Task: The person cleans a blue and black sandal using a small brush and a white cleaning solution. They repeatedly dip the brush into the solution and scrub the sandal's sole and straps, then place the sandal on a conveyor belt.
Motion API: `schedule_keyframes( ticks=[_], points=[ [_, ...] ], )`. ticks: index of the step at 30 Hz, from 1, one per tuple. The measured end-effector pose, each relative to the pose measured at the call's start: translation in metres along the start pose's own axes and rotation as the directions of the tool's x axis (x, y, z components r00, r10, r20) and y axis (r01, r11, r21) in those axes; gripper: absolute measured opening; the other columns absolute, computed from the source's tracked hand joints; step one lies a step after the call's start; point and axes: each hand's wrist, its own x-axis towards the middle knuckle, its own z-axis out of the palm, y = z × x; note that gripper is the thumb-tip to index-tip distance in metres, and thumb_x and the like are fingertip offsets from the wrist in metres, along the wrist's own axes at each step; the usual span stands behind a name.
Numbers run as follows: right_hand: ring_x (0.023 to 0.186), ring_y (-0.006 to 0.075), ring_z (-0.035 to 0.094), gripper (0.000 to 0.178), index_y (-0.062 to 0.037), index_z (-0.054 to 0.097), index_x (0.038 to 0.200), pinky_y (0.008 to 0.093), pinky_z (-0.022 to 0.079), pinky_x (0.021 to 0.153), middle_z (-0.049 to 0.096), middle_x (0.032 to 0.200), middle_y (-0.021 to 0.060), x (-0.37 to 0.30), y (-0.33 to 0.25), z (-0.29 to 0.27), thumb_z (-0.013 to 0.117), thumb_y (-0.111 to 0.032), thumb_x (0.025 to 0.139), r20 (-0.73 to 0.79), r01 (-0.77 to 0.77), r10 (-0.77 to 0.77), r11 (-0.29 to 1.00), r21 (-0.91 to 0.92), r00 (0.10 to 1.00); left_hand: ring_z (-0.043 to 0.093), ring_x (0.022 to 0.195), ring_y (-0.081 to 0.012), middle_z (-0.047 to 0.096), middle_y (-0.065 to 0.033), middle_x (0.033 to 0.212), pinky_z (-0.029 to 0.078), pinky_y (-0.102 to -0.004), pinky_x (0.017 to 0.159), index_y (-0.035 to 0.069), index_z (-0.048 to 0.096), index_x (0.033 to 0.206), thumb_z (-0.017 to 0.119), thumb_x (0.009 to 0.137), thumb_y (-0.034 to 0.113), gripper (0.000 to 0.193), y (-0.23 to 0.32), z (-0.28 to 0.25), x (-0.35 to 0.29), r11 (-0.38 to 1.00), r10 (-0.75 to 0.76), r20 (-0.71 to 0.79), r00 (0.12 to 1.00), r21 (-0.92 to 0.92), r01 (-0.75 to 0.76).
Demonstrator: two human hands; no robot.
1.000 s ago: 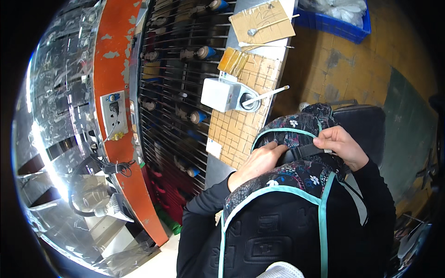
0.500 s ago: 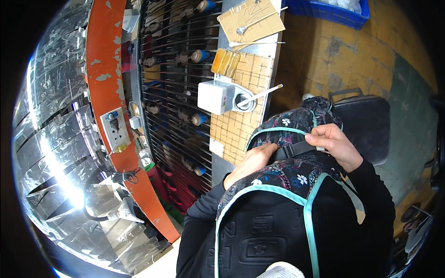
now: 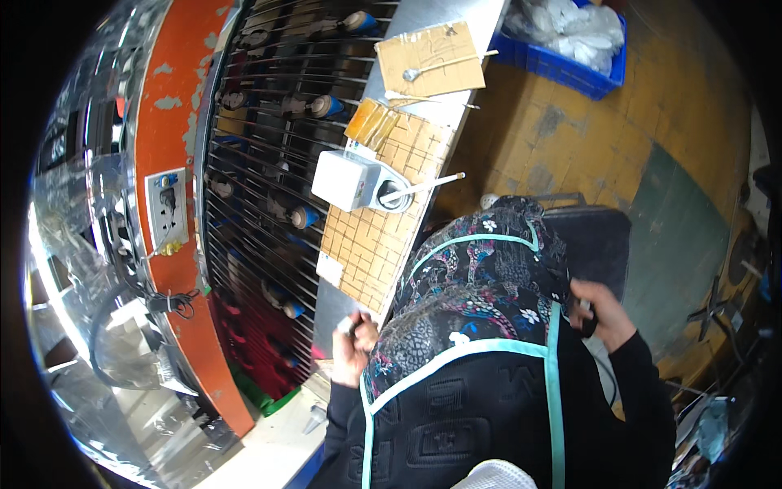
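Note:
A black floral apron (image 3: 464, 318) with mint-green edging covers my lap and front. At its left side my left hand (image 3: 352, 350) is closed, with a small dark piece showing among the fingers; what it is stays mostly hidden. On the other side my right hand (image 3: 607, 319) is closed on a black strap (image 3: 586, 322), of which only a short dark part shows by the fingers. The two hands are apart, one at each side of my waist.
A bench with a gridded board (image 3: 358, 253) carries a white box-shaped device (image 3: 346, 181), an amber block (image 3: 372, 122) and cardboard (image 3: 436, 61). Beyond are a rack of rods (image 3: 269, 147), an orange post (image 3: 167, 106), a blue crate (image 3: 570, 77) and a dark seat (image 3: 599, 236).
My hands have parted from the strap and buckle at the front, left hand to the left, right hand slightly lower. That buckle no longer shows across the apron. The view has shifted.

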Motion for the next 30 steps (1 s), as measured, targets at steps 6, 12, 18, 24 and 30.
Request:
schedule_keyframes(
  ticks=[6, 12, 18, 24, 30],
  points=[
    [0.048, 0.0110, 0.047, 0.015, -0.0096, 0.059, 0.081, 0.0263, 0.040, 0.048, 0.047, 0.058, 0.0000, 0.042, 0.077, -0.075, 0.059, -0.022, 0.090, -0.514, -0.361, 0.189, 0.896, -0.259, 0.837, 0.044, 0.055, -0.0106, 0.049, -0.0002, 0.071, 0.036, -0.0247, 0.050, 0.005, 0.057, 0.095, 0.058, 0.091, 0.020, 0.015, -0.105, -0.060, -0.018, 0.975, 0.034, -0.240, 0.970, 0.223, 0.020],
    [0.052, 0.0161, 0.050, 0.015, -0.0076, 0.060, 0.082, 0.0293, 0.042, 0.050, 0.050, 0.061, 0.0041, 0.133, 0.007, -0.128, 0.059, -0.021, 0.088, -0.493, -0.329, -0.073, 0.659, -0.676, 0.867, 0.048, 0.060, -0.0124, 0.053, -0.0020, 0.076, 0.039, -0.0261, 0.054, 0.004, 0.058, 0.098, 0.059, 0.089, 0.020, 0.018, -0.191, -0.058, -0.027, 0.991, 0.058, -0.249, 0.967, 0.131, -0.025],
    [0.055, 0.0211, 0.053, 0.015, -0.0055, 0.061, 0.083, 0.0323, 0.044, 0.053, 0.053, 0.065, 0.0083, 0.165, -0.027, -0.111, 0.059, -0.020, 0.087, -0.425, -0.338, -0.122, 0.431, -0.837, 0.897, 0.052, 0.065, -0.0143, 0.056, -0.0038, 0.081, 0.042, -0.0274, 0.058, 0.003, 0.058, 0.102, 0.060, 0.088, 0.020, 0.022, -0.238, -0.055, -0.046, 0.999, 0.050, -0.290, 0.956, -0.002, -0.053],
    [0.059, 0.0262, 0.055, 0.016, -0.0034, 0.063, 0.085, 0.0352, 0.046, 0.056, 0.055, 0.068, 0.0124, 0.154, -0.022, -0.116, 0.059, -0.019, 0.086, -0.428, -0.388, -0.091, 0.287, -0.876, 0.899, 0.056, 0.070, -0.0161, 0.059, -0.0057, 0.086, 0.045, -0.0288, 0.062, 0.002, 0.059, 0.105, 0.061, 0.087, 0.020, 0.026, -0.266, -0.053, -0.068, 0.996, 0.007, -0.334, 0.943, -0.084, -0.038],
    [0.063, 0.0313, 0.058, 0.017, -0.0013, 0.064, 0.086, 0.0382, 0.048, 0.059, 0.058, 0.072, 0.0165, 0.140, -0.019, -0.119, 0.058, -0.018, 0.084, -0.421, -0.408, -0.058, 0.158, -0.899, 0.905, 0.060, 0.075, -0.0180, 0.063, -0.0075, 0.091, 0.048, -0.0302, 0.066, 0.000, 0.059, 0.109, 0.062, 0.086, 0.020, 0.031, -0.277, -0.058, -0.085, 0.996, -0.011, -0.343, 0.939, -0.089, -0.020]
  ],
)
